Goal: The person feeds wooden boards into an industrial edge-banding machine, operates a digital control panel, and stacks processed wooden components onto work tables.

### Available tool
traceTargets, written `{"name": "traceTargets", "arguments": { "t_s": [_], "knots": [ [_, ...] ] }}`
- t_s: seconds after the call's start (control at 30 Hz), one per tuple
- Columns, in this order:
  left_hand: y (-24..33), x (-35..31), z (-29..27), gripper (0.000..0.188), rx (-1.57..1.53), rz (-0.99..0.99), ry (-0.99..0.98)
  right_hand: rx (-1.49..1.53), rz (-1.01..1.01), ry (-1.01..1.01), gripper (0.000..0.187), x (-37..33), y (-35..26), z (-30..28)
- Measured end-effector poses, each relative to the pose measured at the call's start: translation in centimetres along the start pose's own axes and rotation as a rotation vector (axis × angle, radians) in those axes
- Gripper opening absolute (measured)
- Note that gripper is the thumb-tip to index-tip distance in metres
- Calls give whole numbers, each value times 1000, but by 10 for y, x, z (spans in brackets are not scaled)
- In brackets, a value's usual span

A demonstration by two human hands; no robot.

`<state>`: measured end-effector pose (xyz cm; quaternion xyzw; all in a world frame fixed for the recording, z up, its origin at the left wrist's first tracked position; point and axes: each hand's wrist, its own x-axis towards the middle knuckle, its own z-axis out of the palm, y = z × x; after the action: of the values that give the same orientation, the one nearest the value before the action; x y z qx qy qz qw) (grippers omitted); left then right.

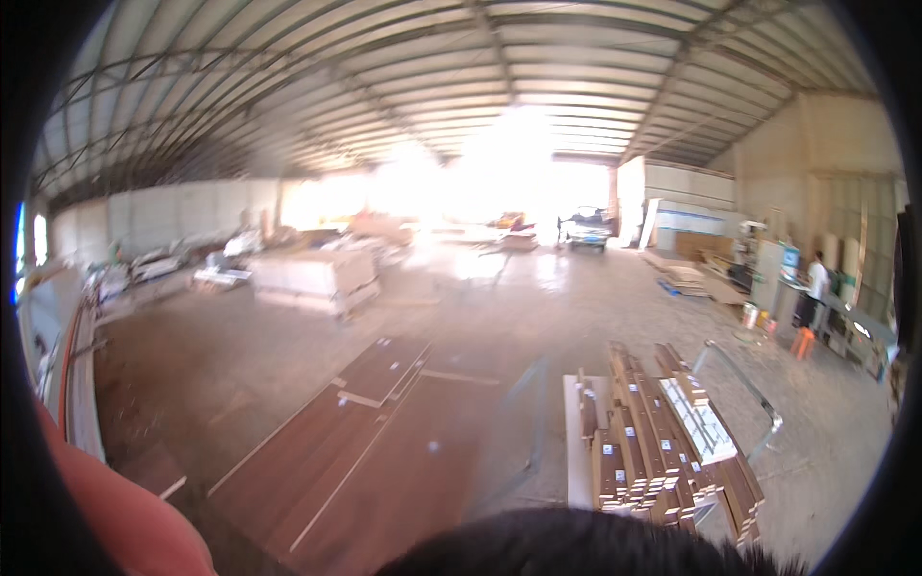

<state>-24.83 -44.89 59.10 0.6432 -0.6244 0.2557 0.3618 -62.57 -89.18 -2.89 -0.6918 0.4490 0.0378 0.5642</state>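
A smooth, blurred pinkish-red shape (134, 514) fills the lower left corner, very near the camera. It may be part of my left hand, but no separate fingers show and I cannot tell what it touches. My right hand is nowhere in the picture. Nearest ahead, large dark brown panels (355, 456) lie flat and low, with pale strips along their edges. To the right of them, narrow brown boards (629, 442) are piled in layers, several with small white labels. A metal tube frame (749, 389) rises beside this pile. A dark fuzzy shape (576, 542) covers the bottom edge.
A large pale stack of sheets (312, 278) stands on the floor at mid left. At the far right a person (814, 288) in a light top stands by a bench, near an orange stool (803, 341). A vehicle (586, 228) is by the bright opening at the back.
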Motion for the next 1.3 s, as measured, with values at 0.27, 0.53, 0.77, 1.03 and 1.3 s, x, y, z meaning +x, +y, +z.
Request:
{"name": "traceTargets", "arguments": {
  "t_s": [0.27, 0.53, 0.77, 1.03, 1.3],
  "knots": [
    [-52, 53, 109, 22, 31, 43, 13, 93, 50, -2, 35, 92, -8, -27],
    [-149, 108, 193, 21, -6, 73, 9, 233, 229, 53, 31, 138, 22, -41],
    [-228, 141, 246, 19, -68, 88, -17, 552, 587, 75, 30, 111, 96, -27],
    [-280, 158, 321, 18, -246, 11, 34, 7, 134, 68, 32, 215, -75, -48],
    [-399, 64, 549, 25, -556, -539, -373, -225, 11, -90, 32, 319, -176, -64]
  ]
}}
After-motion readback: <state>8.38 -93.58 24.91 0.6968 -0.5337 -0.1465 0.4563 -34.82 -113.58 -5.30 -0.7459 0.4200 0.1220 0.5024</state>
